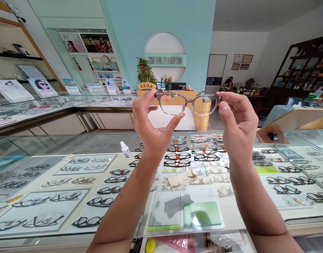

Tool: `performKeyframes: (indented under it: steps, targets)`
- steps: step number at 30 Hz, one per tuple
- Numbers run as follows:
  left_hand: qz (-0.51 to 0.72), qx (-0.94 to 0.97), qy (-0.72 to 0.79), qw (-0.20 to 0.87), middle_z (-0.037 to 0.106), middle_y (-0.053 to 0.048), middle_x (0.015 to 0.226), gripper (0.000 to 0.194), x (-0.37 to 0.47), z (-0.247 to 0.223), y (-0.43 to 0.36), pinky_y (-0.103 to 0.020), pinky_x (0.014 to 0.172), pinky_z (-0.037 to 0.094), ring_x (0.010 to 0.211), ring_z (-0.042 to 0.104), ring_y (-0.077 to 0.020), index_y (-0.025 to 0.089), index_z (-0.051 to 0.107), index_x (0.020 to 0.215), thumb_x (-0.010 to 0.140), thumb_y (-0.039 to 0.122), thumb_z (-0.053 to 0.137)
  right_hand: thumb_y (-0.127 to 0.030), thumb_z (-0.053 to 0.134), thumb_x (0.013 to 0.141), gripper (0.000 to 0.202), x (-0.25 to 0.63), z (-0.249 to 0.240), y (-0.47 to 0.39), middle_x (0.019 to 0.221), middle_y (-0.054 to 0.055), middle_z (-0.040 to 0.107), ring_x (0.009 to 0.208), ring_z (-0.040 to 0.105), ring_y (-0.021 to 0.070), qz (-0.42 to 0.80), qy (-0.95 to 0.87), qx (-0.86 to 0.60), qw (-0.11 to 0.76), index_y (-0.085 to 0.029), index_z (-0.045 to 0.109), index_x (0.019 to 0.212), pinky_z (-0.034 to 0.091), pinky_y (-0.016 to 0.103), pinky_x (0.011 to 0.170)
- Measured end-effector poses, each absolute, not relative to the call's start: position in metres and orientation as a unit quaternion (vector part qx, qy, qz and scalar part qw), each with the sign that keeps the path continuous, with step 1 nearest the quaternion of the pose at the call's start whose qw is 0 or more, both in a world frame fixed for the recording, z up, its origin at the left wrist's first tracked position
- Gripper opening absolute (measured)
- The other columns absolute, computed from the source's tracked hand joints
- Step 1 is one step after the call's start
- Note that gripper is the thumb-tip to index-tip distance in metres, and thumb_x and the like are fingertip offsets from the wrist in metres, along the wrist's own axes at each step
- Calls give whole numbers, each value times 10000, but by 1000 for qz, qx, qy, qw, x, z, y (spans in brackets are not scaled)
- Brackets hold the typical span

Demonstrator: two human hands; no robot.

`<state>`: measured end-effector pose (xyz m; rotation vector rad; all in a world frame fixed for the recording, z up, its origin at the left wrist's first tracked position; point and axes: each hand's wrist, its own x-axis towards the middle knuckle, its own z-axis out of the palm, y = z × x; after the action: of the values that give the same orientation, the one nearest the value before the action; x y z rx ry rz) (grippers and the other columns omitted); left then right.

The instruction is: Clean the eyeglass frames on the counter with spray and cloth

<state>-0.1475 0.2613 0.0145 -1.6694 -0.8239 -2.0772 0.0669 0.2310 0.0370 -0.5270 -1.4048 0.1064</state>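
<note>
A pair of eyeglasses (188, 101) with a clear greyish frame is held up level in front of me, above the glass display counter. My left hand (153, 123) grips its left end, with the thumb stretched under the left lens. At the right end, my right hand (237, 123) pinches the frame near the hinge between thumb and fingers. Below the hands, a beige cleaning cloth (181, 180) lies crumpled on the counter. A small white spray bottle (125, 150) stands farther back on the left.
Rows of eyeglasses (177, 155) lie in the glass counter on both sides. A green pad (202, 214) lies near its front edge, above an open drawer (198, 244). Behind are a reception desk (203, 119) and a potted plant (145, 72). A seated person (228, 84) is far back right.
</note>
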Motion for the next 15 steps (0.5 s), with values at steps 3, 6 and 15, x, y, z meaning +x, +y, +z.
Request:
performKeyframes:
  steps: [3,6,15]
  targets:
    - [-736,-604,-263,158,618,-107,1494,881,-148,13,263,-559,1063,583,1399,636,-395,400,548,1525,789,683,941,-477,632,1089,237,68,37,232,1191,68,768,1117,746,248,43,-624,-238,743,-309,754,1202,635,446,957]
    - [-735,-614,-261,121,593,-109,1524,923,-149,11,263,-571,1078,571,1469,581,-419,402,544,1532,759,680,964,-493,634,1090,244,70,36,238,1138,64,756,1059,744,238,57,-619,-228,749,-304,756,1183,631,443,949]
    - [-726,-604,-308,114,646,-98,1457,883,-143,12,252,-551,1031,595,1395,643,-410,384,574,1494,762,693,959,-528,651,1083,254,74,34,245,1042,43,728,977,729,211,70,-611,-230,754,-297,740,1141,631,396,891]
